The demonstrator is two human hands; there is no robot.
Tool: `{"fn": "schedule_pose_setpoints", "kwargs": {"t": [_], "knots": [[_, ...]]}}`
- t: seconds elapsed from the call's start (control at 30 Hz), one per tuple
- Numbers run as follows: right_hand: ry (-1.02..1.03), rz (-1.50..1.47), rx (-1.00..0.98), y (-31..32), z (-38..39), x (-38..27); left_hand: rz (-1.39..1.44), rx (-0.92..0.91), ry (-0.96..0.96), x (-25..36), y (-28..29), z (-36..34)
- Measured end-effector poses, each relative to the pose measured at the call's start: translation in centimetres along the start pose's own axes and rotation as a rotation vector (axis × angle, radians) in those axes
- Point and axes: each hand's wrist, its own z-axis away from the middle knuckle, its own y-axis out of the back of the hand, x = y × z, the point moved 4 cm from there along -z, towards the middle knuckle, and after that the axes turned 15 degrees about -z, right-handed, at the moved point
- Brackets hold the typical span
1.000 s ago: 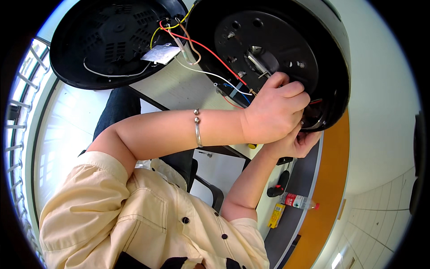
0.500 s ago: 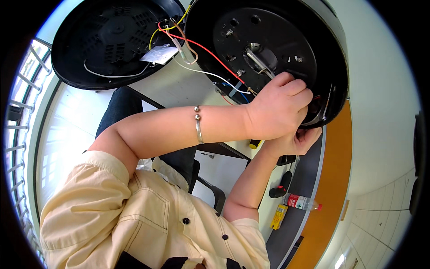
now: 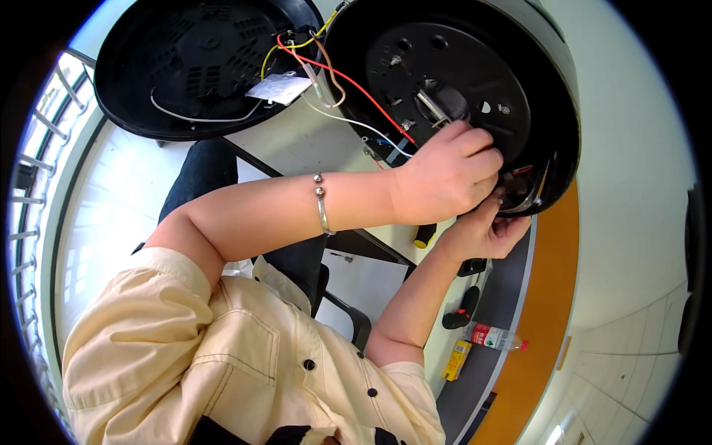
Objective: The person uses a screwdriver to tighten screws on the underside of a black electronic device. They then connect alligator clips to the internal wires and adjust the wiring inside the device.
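A round black appliance housing (image 3: 512, 81) lies open, with a metal strip-like part (image 3: 432, 106) at its central hole. Over its lower part, my left hand (image 3: 449, 174), with a silver bangle at the wrist, is closed with fingers curled; what they pinch is hidden. Just below, my right hand (image 3: 478, 233) grips the lower right rim of the housing between thumb and fingers. Red (image 3: 371, 104) and white wires (image 3: 341, 117) run from the housing area toward a black vented cover (image 3: 208, 70) at the left. A silvery-white sheet (image 3: 280, 88) lies on the cover's edge.
Below my hands are a black-and-yellow handle (image 3: 424, 236), a black tool with a red mark (image 3: 463, 308), a clear bottle with a red label (image 3: 495, 337) and a yellow box (image 3: 457, 360). An orange-brown panel edge (image 3: 545, 297) curves along the right.
My left hand has shifted slightly left and down, uncovering more of the housing's lower right inside. My right index fingertip now shows at the rim. The whole view has shifted a little.
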Motion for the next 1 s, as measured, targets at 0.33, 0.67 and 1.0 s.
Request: {"fn": "schedule_pose_setpoints", "kwargs": {"t": [0.33, 0.67, 1.0], "knots": [[0.060, -0.094, 0.034, 0.2, -0.4, 0.1, 0.039, -0.026, -0.007, 0.3, -0.7, 0.1], [-0.168, -0.071, -0.068, 0.5, -0.7, 0.0, 0.058, -0.044, -0.005, 0.2, -0.9, 0.2], [-0.264, -0.377, -0.165, 1.0, -0.2, 1.1, 0.097, -0.029, 0.006, 0.3, -1.2, 0.0]]}}
